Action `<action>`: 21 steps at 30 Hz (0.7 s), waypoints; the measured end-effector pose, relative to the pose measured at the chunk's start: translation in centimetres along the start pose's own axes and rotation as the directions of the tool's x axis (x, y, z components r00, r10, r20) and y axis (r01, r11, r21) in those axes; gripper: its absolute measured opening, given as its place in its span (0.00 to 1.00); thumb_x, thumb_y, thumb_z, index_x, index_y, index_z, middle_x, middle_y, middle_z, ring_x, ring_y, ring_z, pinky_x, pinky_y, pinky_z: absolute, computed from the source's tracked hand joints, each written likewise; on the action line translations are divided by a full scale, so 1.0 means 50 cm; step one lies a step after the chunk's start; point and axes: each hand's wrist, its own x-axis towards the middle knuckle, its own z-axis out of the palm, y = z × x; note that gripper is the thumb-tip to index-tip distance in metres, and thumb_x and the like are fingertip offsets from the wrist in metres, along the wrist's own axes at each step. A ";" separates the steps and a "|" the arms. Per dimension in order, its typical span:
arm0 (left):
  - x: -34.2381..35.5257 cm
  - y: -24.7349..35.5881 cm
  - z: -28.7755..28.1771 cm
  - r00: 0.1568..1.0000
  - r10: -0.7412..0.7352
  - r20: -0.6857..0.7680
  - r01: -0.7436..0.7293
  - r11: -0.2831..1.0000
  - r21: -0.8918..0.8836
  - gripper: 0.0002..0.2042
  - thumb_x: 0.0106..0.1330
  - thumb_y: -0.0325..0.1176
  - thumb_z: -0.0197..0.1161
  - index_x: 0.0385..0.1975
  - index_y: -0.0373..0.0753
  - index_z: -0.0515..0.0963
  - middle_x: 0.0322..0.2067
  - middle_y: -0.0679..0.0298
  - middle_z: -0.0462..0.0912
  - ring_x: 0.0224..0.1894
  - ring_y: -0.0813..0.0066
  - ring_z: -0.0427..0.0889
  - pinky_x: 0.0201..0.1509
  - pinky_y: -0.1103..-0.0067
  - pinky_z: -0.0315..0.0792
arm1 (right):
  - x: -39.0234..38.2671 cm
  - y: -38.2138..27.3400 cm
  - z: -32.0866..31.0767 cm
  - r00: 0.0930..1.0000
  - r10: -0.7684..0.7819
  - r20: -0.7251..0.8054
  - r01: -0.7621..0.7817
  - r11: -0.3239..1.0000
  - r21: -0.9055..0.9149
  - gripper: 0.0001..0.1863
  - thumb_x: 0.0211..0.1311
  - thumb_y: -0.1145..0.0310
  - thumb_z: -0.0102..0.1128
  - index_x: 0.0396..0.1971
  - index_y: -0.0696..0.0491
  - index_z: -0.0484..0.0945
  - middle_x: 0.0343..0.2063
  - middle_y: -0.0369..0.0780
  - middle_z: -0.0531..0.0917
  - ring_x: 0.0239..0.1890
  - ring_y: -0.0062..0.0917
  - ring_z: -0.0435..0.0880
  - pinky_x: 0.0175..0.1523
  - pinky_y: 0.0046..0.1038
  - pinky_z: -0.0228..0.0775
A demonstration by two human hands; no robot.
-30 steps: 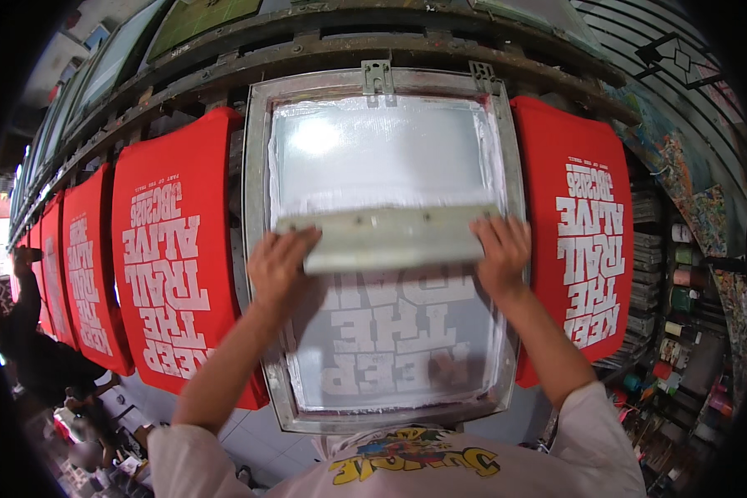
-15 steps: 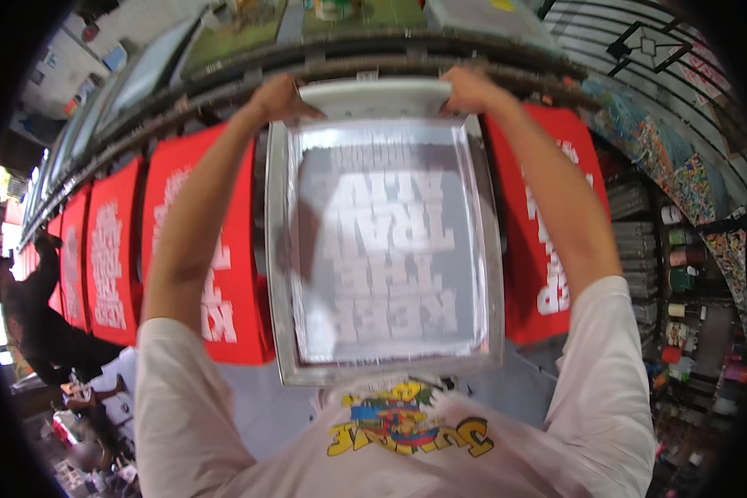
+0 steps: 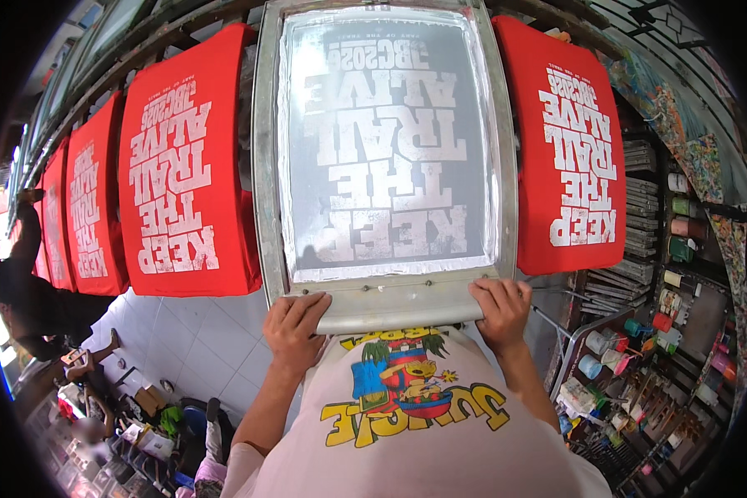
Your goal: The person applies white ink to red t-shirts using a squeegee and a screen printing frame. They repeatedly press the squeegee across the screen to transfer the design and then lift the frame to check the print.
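Observation:
A metal-framed printing screen lies before me, its grey mesh carrying large mirrored block lettering. Across its near end, close to my shirt, rests a wide grey-green squeegee with several screws along it. My left hand grips the squeegee's left end, fingers curled over the top. At the other end my right hand is closed round it in the same way. A red shirt with white printing is stretched flat left of the screen, and another red printed shirt on the right. Whatever lies under the screen is hidden.
More red printed shirts line up farther left. A person in dark clothing stands beyond them. Shelves with paint tubs and stacked frames are at right. Grey tiled floor shows below.
Both my hands have drawn the squeegee from the screen's far end to its near end, toward my body. The view has tipped lower, so the screen sits higher in the picture.

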 end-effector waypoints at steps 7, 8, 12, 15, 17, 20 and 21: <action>-0.027 -0.012 0.022 0.999 0.046 -0.002 -0.046 0.998 0.051 0.24 0.39 0.32 0.72 0.43 0.44 0.88 0.42 0.71 0.88 0.36 0.71 0.81 0.41 0.73 0.75 | -0.038 0.000 0.035 0.999 -0.003 -0.034 0.002 1.000 -0.011 0.11 0.58 0.69 0.60 0.39 0.51 0.86 0.37 0.33 0.86 0.36 0.25 0.81 0.45 0.33 0.63; -0.037 -0.015 0.031 0.999 0.048 0.000 -0.048 0.997 0.058 0.23 0.40 0.33 0.72 0.42 0.44 0.88 0.42 0.71 0.88 0.36 0.71 0.81 0.41 0.73 0.74 | -0.051 -0.001 0.048 0.999 0.004 -0.047 -0.005 1.000 -0.017 0.11 0.58 0.68 0.60 0.39 0.51 0.86 0.38 0.33 0.87 0.36 0.25 0.81 0.44 0.33 0.64; -0.010 -0.037 0.064 0.994 0.083 -0.067 -0.077 0.993 0.091 0.21 0.42 0.32 0.71 0.42 0.44 0.88 0.42 0.71 0.89 0.37 0.72 0.82 0.40 0.74 0.73 | -0.029 0.018 0.084 0.996 0.003 -0.091 -0.006 1.000 -0.031 0.11 0.60 0.68 0.58 0.39 0.50 0.87 0.38 0.34 0.88 0.35 0.26 0.82 0.42 0.33 0.65; 0.026 -0.062 0.075 0.995 0.081 -0.055 -0.076 0.992 0.097 0.22 0.42 0.31 0.71 0.43 0.45 0.89 0.43 0.71 0.89 0.38 0.71 0.83 0.40 0.74 0.73 | 0.011 0.040 0.093 0.997 -0.005 -0.077 0.003 1.000 -0.023 0.12 0.60 0.69 0.58 0.40 0.51 0.87 0.39 0.34 0.88 0.35 0.27 0.82 0.42 0.32 0.65; 0.063 -0.077 0.079 0.994 0.089 -0.064 -0.083 0.993 0.089 0.22 0.42 0.30 0.70 0.43 0.45 0.89 0.43 0.71 0.89 0.38 0.71 0.83 0.40 0.74 0.73 | 0.049 0.060 0.102 0.997 -0.008 -0.073 0.006 0.999 -0.034 0.12 0.59 0.70 0.58 0.40 0.51 0.87 0.40 0.34 0.88 0.36 0.27 0.82 0.42 0.32 0.64; 0.167 -0.118 0.085 0.993 0.105 -0.056 -0.098 0.990 0.105 0.23 0.41 0.29 0.70 0.43 0.45 0.89 0.44 0.70 0.89 0.38 0.69 0.83 0.40 0.73 0.73 | 0.133 0.096 0.119 0.998 0.012 -0.069 -0.016 0.998 -0.053 0.14 0.56 0.74 0.57 0.41 0.52 0.87 0.41 0.36 0.87 0.38 0.29 0.80 0.42 0.33 0.64; 0.206 -0.134 0.093 0.991 0.112 -0.069 -0.104 0.988 0.114 0.23 0.40 0.29 0.70 0.43 0.45 0.89 0.44 0.70 0.89 0.38 0.69 0.83 0.40 0.73 0.73 | 0.178 0.114 0.125 0.997 0.002 -0.072 -0.005 0.999 -0.045 0.15 0.55 0.75 0.57 0.41 0.52 0.86 0.41 0.36 0.86 0.38 0.30 0.80 0.42 0.34 0.64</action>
